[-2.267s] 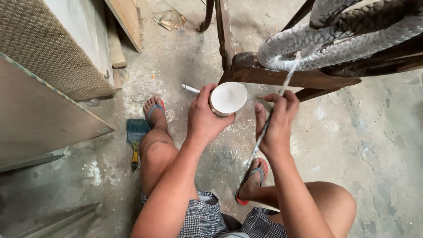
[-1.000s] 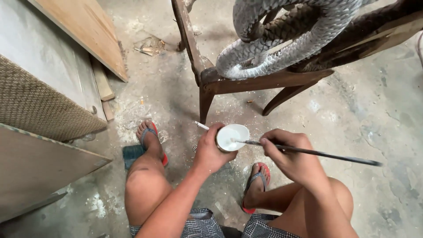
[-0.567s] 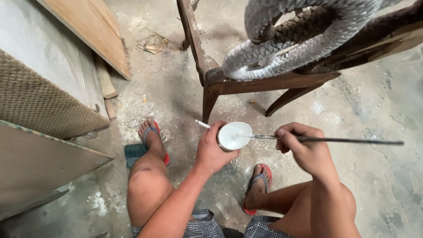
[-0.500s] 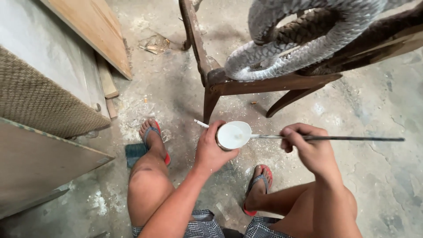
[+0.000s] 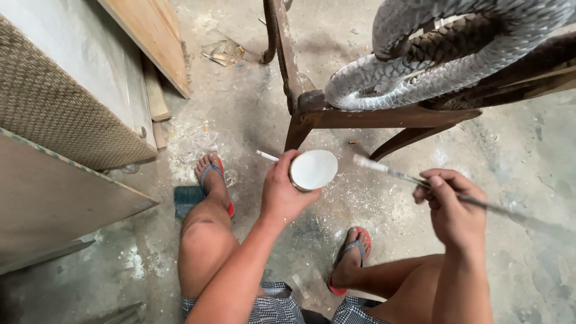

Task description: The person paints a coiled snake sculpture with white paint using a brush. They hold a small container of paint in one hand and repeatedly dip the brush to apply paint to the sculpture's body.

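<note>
My left hand (image 5: 282,191) grips a small round cup of white paint (image 5: 313,170) at knee height. A thin long-handled brush (image 5: 396,174) is pinched in my right hand (image 5: 451,210); its white tip hangs just right of the cup, clear of the paint, and the handle blurs off to the right. Above both hands stands a dark wooden chair frame (image 5: 312,111) with a thick scaly carved coil (image 5: 432,60), painted grey-white, wound over it.
I sit low with bare knees and red sandals (image 5: 354,258) on a dusty concrete floor. Another brush (image 5: 189,198) lies by my left foot. A woven cane panel (image 5: 60,102) and wooden boards (image 5: 150,42) lean at the left.
The brush tip has lifted out of the cup and drawn back to the right. My right hand shifted slightly right; the cup stayed in my left hand.
</note>
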